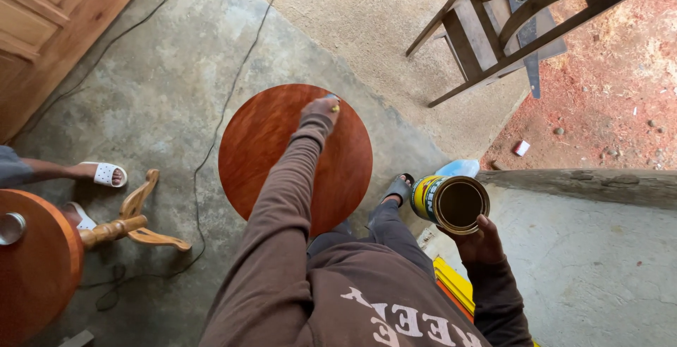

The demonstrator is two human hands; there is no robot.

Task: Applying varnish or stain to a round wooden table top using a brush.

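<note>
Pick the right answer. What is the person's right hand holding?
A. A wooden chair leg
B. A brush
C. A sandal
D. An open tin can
D: the right hand grips an open tin can from below, while the left hand works on the round wooden tabletop.

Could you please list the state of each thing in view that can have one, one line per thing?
Round tabletop: lying flat, glossy reddish-brown.
Left hand: closed on a small brush at the tabletop's far edge.
Right hand: gripping the tin from beneath.
Tin: open, lid off, tilted toward the camera, dark liquid inside.
Wooden chair: tipped over.
Second round table: lying on its side, pedestal legs pointing sideways.
Cable: loose on the concrete floor.
</note>
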